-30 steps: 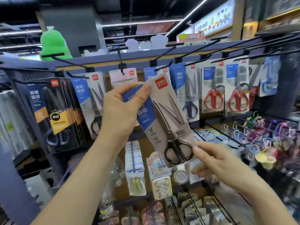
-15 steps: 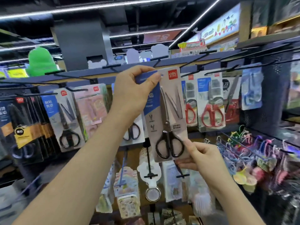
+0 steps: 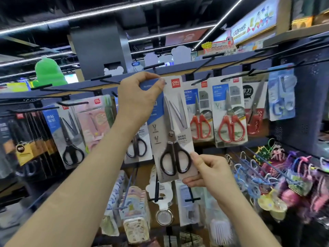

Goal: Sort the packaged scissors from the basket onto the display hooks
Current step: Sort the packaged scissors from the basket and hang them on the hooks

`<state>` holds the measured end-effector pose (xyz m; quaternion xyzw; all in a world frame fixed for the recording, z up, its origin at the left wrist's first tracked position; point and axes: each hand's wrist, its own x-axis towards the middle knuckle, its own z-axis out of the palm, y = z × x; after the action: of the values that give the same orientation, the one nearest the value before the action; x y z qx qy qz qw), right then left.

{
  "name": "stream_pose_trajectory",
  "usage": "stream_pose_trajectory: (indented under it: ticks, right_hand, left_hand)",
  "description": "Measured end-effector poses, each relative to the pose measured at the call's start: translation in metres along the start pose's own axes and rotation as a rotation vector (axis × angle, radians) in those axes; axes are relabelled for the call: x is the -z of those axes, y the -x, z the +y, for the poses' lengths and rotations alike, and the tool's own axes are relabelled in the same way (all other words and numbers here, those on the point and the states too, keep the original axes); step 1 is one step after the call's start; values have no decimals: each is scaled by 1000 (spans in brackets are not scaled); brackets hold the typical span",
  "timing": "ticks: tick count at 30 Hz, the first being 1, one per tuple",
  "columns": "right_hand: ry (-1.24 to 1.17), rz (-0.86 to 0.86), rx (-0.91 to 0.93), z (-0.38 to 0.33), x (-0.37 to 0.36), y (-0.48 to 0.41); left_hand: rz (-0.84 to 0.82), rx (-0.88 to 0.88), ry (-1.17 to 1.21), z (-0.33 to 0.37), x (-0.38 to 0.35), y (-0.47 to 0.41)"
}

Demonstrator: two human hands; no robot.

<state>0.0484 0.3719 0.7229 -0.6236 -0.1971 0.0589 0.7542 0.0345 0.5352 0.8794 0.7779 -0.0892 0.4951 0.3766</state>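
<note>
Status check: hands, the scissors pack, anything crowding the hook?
Black-handled scissors pack upright at hook row, hang hole hidden. Left hand grips its top; right hand pinches its bottom corner. Red-handled packs hang close alongside.

Scissors pack (image 3: 171, 122): top-left corner and hang hole are covered by left hand (image 3: 140, 98), can't tell if it's hung. Bottom-right corner is under right hand (image 3: 211, 172) grip. Small print unreadable. Black-handled pack (image 3: 138, 148) behind is mostly blocked by left forearm and held pack. Far-left black packs (image 3: 23, 138) blurred, cut by left edge. Keychains (image 3: 284, 175) on the right: blur. Both forearms cut off at bottom edge.
</note>
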Motion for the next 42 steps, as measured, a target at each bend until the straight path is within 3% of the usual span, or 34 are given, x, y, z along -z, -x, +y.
stream_pose_trajectory:
  ticks: [6,13,19,23,27,30,33,36,39,42]
  right_hand:
    - [-3,-49,4,1,3,-5]
    - [-52,-80,10,4,4,-10]
    - [38,-41,51,8,9,-16]
    - [235,85,204,19,10,-21]
    - [244,142,221,14,12,-25]
    - [163,107,156,5,16,-32]
    - [-9,97,79,-5,18,-38]
    - [-342,76,-49,-22,24,-45]
    - [-691,17,-188,-46,36,-51]
    - [-640,39,-128,-56,44,-55]
  left_hand:
    - [87,-77,-82,-7,1,-2]
    - [-161,329,172,6,7,-18]
    - [-268,435,239,3,9,-22]
    - [-215,469,244,-19,7,-14]
    - [-85,349,-11,-35,-2,-16]
    - [-32,360,-106,-38,-10,-23]
    - [-75,450,-53,-48,-13,-21]
    - [-170,556,101,-48,-13,-8]
    - [-180,540,196,-41,-11,1]
    - [-123,517,214,-38,-7,-1]
